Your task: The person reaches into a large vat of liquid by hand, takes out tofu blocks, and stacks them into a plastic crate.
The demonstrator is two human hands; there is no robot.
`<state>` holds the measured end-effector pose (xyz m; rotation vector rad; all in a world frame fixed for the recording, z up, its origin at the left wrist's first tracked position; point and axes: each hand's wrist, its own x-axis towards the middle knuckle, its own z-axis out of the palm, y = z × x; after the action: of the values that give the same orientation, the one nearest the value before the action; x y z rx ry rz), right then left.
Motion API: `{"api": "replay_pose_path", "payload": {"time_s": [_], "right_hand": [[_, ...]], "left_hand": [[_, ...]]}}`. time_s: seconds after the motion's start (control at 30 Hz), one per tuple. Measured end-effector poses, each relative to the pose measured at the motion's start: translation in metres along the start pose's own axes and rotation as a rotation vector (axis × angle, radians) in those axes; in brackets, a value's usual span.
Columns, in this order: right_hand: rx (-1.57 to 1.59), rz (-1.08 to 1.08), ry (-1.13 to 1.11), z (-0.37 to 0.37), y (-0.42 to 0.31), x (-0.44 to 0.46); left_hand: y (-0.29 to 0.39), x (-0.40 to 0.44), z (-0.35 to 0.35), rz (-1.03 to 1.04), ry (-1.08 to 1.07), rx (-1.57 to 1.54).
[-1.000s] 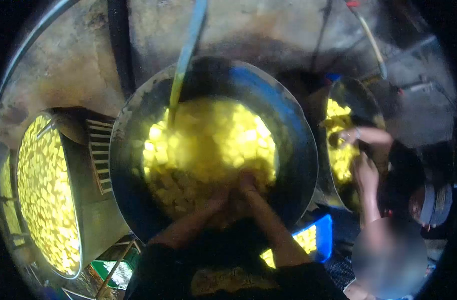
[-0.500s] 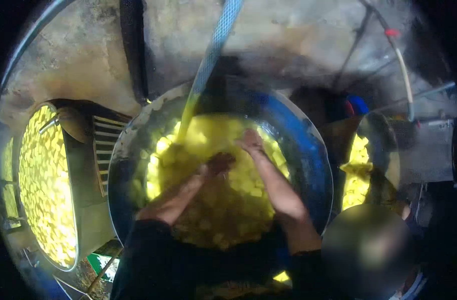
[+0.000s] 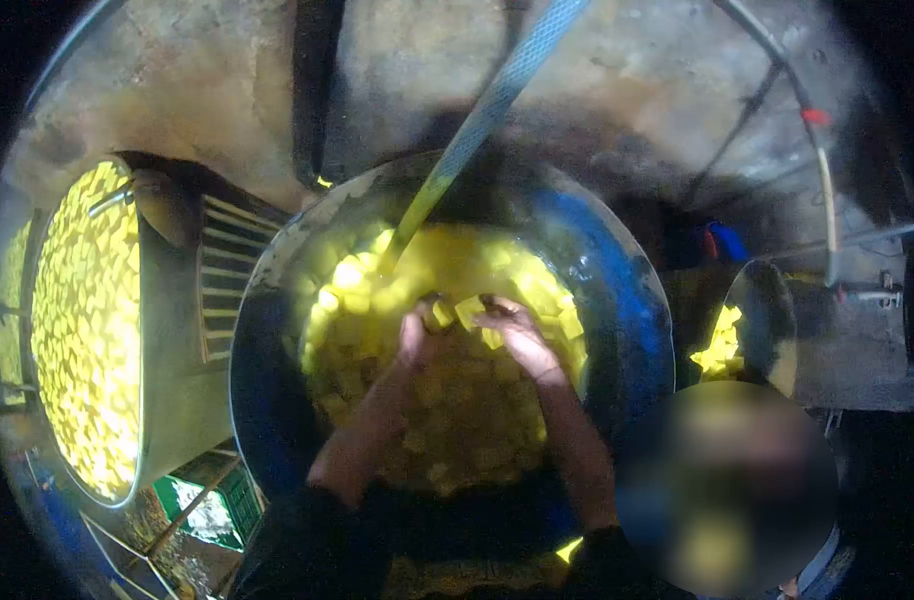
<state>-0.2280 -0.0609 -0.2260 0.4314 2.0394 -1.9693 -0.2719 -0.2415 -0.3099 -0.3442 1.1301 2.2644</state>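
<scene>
A large round pan (image 3: 632,300) holds cloudy yellow liquid with many yellow blocks (image 3: 352,275) in it. Over the middle of the pan, my left hand (image 3: 417,330) is closed on a yellow block (image 3: 443,314). Just to its right, my right hand (image 3: 515,328) grips another yellow block (image 3: 471,311) between its fingers. The two held blocks are close together. A blue mesh hose (image 3: 487,115) slants down into the liquid behind my hands.
At the left, a big vat (image 3: 87,330) is full of yellow blocks, beside a slatted rack (image 3: 237,275). A green crate (image 3: 239,505) stands below. At the right are a smaller pan (image 3: 772,320) with yellow blocks and a person (image 3: 727,490), mostly blurred.
My hands have come up out of the liquid and closer together, now with yellow blocks in them. The view has shifted, and the co-worker's hands no longer show.
</scene>
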Motion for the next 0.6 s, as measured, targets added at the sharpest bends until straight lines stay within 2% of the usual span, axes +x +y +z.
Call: {"api": "replay_pose_path", "payload": {"time_s": [0.03, 0.07, 0.1, 0.17, 0.23, 0.33, 0.4, 0.47, 0.5, 0.57, 0.6], "right_hand": [[-0.005, 0.0, -0.009, 0.012, -0.006, -0.007], [0.199, 0.016, 0.008, 0.024, -0.009, -0.014], [0.403, 0.031, 0.027, 0.033, -0.011, -0.018], [0.232, -0.002, 0.057, 0.047, -0.01, -0.012], [-0.463, -0.214, 0.093, 0.059, -0.014, -0.007], [-0.467, -0.295, 0.093, 0.067, -0.033, -0.011], [-0.431, -0.328, 0.054, 0.072, -0.042, -0.013], [-0.717, -0.5, 0.22, 0.085, -0.047, -0.012], [-0.718, -0.502, 0.215, 0.08, -0.031, -0.006], [-1.69, -0.963, 0.012, 0.069, 0.001, 0.007], [-1.338, -0.677, -0.177, 0.072, -0.008, 0.022]], "left_hand": [[0.003, -0.005, 0.004, -0.052, 0.115, -0.231], [0.015, -0.013, 0.017, -0.027, -0.012, -0.428], [0.026, -0.023, 0.028, -0.022, -0.013, -0.43], [0.04, -0.036, 0.043, 0.028, 0.018, -0.281], [0.016, -0.024, 0.029, 0.034, 0.04, -0.387], [0.009, -0.028, 0.024, 0.038, -0.007, -0.471], [0.001, -0.039, 0.032, 0.096, 0.072, -0.408], [-0.007, -0.046, 0.029, 0.147, 0.04, -0.424], [-0.014, -0.046, 0.023, 0.202, 0.004, -0.436], [-0.028, -0.044, 0.011, 0.316, -0.062, -0.456], [-0.033, -0.042, 0.006, 0.375, -0.093, -0.464]]}}
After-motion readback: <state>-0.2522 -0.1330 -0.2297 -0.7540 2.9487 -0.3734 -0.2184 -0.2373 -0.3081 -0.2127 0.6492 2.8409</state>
